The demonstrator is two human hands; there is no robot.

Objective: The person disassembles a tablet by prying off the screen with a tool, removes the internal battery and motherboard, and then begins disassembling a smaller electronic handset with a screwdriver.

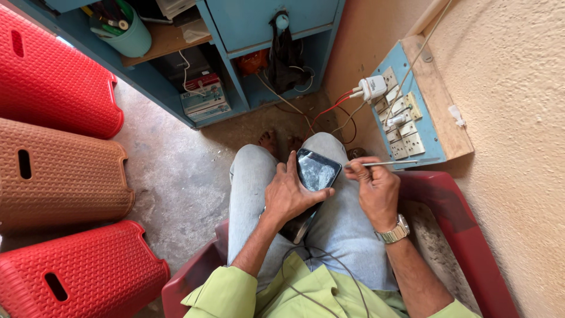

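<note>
Seated, our left hand [288,197] clamps a cracked phone [316,172] on our lap; right hand [372,187] fingers pinch a thin tool [385,163], best kept shallow.

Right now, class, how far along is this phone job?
Done: nothing visibly. The cracked screen is on the phone, and no removed parts show. In hand: the left hand steadies the phone on the lap; the right hand holds a thin metal tool, apart from it. Left: apparently all the prying.
</note>
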